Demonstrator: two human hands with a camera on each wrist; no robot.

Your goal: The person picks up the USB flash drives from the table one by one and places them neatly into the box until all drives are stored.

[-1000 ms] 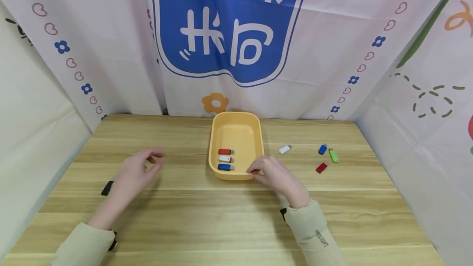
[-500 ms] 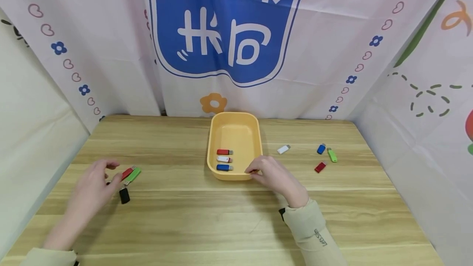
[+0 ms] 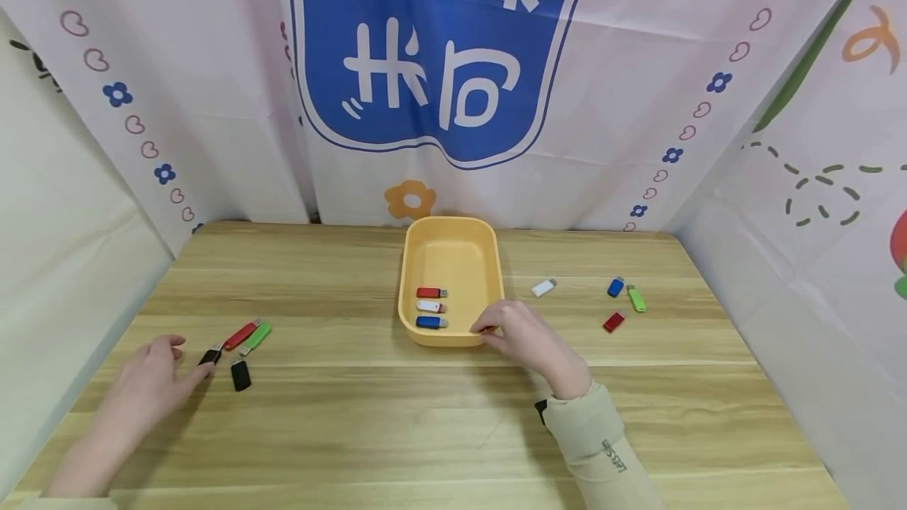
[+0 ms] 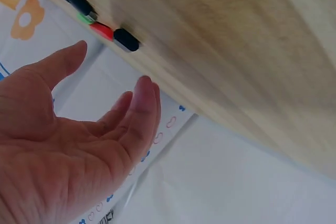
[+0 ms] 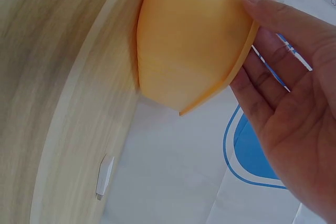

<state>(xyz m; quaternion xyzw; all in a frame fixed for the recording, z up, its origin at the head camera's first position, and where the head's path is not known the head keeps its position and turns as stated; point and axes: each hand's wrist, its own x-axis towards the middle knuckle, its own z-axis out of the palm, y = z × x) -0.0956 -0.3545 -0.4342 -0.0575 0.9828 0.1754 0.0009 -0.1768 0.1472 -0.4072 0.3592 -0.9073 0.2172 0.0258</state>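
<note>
My left hand (image 3: 145,388) is low over the table at the left, fingers spread and thumb apart. It is nearest to a black USB stick (image 3: 210,356); in the left wrist view nothing shows between thumb and fingers. Just right of that stick lie a red USB stick (image 3: 242,335), a green one (image 3: 256,338) and another black one (image 3: 241,375). With thumb outside and fingers over the edge, my right hand (image 5: 294,72) grips the rim of the yellow tray (image 3: 453,258) at its near right corner. Inside, a red (image 3: 428,292), a white (image 3: 427,306) and a blue USB stick (image 3: 428,323) form a column.
Right of the tray lie a white USB stick (image 3: 543,287), a blue one (image 3: 615,286), a bright green one (image 3: 636,298) and a dark red one (image 3: 613,322). A printed cloth (image 3: 581,179) hangs behind the wooden table (image 3: 397,431).
My left hand has moved left and toward the near side, uncovering the red, green and black USB sticks. My right hand has stayed on the tray's rim.
</note>
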